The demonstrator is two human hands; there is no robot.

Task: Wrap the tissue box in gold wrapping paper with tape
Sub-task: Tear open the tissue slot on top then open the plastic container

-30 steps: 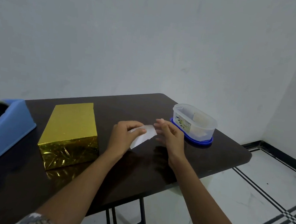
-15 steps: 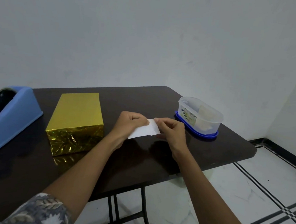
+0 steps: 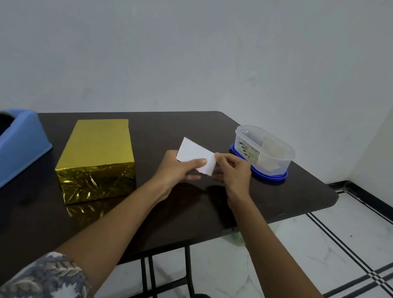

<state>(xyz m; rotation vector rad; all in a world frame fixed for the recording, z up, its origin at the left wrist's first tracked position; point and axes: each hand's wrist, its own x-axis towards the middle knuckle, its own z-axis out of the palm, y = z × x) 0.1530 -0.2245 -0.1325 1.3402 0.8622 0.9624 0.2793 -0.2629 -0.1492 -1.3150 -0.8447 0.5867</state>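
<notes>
Wrapped box: the box [image 3: 97, 160] lies flat on the dark desk [image 3: 196, 212], left of the middle, covered all over in shiny gold paper; its near end face is creased and throws a gold reflection onto the desk top just in front of it.
White paper: a small white slip [image 3: 196, 155] is held up above the desk between both hands, to the right of the box and apart from it; its far corner points up and away from the person, and its lower right edge looks a little ragged.
Left hand: the left hand [image 3: 176, 171] grips the slip's left part, thumb lying across the front of the paper and the fingers [image 3: 192, 178] curled behind and under it, pinching it.
Right hand: the right hand [image 3: 233, 171] meets the slip at its right edge, thumb and fingers pressed on that edge in a pinch.
Arms: both forearms reach in from the lower edge; a patterned sleeve [image 3: 51, 279] covers the left upper arm.
Tape dispenser: a blue tape dispenser [image 3: 6, 153] sits at the far left of the desk, well apart from the hands, beside the box.
Container: a clear plastic tub [image 3: 263, 153] stands on a blue lid [image 3: 267, 178] near the desk's right corner, just beyond the right hand.
Surroundings: a pale wall behind, a white tiled floor [image 3: 325, 247] with dark lines to the right.
</notes>
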